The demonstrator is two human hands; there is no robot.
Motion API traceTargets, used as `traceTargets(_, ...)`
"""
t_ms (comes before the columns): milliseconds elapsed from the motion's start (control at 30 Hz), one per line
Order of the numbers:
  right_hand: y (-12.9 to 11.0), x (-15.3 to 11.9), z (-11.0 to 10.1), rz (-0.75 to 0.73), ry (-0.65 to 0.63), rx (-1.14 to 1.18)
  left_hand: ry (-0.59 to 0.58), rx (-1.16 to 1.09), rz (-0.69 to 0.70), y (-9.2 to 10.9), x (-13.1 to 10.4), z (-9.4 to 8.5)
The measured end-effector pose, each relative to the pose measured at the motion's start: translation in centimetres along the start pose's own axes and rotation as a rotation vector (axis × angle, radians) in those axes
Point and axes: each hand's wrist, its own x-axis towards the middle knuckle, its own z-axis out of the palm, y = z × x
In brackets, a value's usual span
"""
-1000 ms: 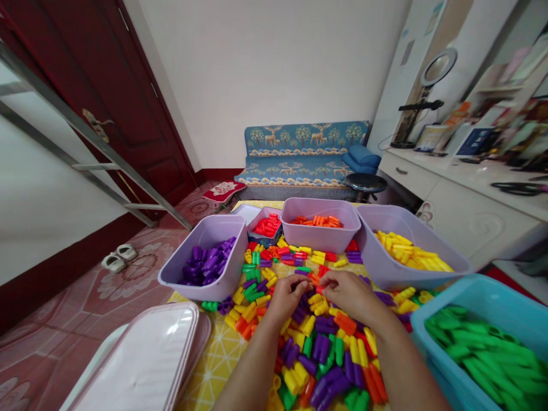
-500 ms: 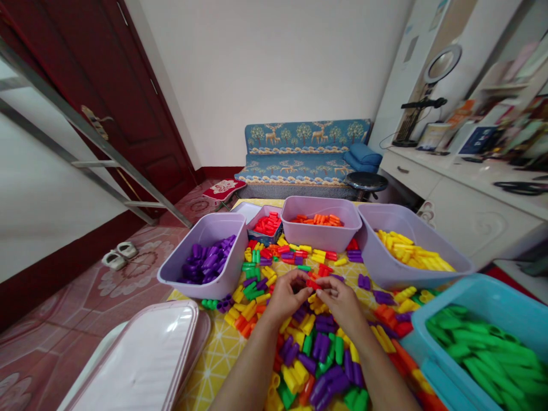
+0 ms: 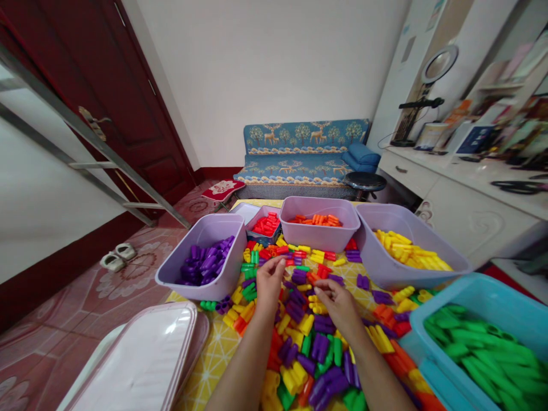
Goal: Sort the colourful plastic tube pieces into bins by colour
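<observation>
Over a spread of short plastic tube pieces in purple, yellow, green, red and orange, both hands work apart from each other. My left hand is raised on the left with fingers drawn together; what they hold, if anything, is hidden. At the fingertips of my right hand, thumb and index bent, is an orange plastic tube. Beyond the hands stand a small box of red tubes and a lilac bin with orange tubes.
A lilac bin at left holds purple tubes; another lilac bin at right holds yellow ones. A turquoise bin of green tubes stands near right. White lids lie front left. A sofa and stool are behind.
My hands, together over a red piece before, have parted. The left has moved left and slightly up; the right stays near the middle, with an orange tube now showing at its fingertips.
</observation>
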Motion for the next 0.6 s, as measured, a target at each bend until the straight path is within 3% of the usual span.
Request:
traceTargets(100,0.0,-0.1,0.1,-0.022,0.003,-0.062,0.081,-0.301,-0.103,1.3,1.9,-0.3)
traceTargets(200,0.0,-0.1,0.1,-0.041,0.002,-0.081,0.098,-0.488,-0.051,2.8,3.6,-0.2)
traceTargets(400,0.2,-0.1,0.1,-0.039,0.005,-0.078,-0.056,-0.492,0.030,3.9,4.4,-0.4)
traceTargets(500,0.2,-0.1,0.2,-0.043,0.013,-0.079,-0.145,-0.470,0.092,3.2,3.6,-0.7)
traceTargets(600,0.2,-0.1,0.2,-0.043,0.021,-0.084,-0.178,-0.254,0.142,2.0,3.2,-0.8)
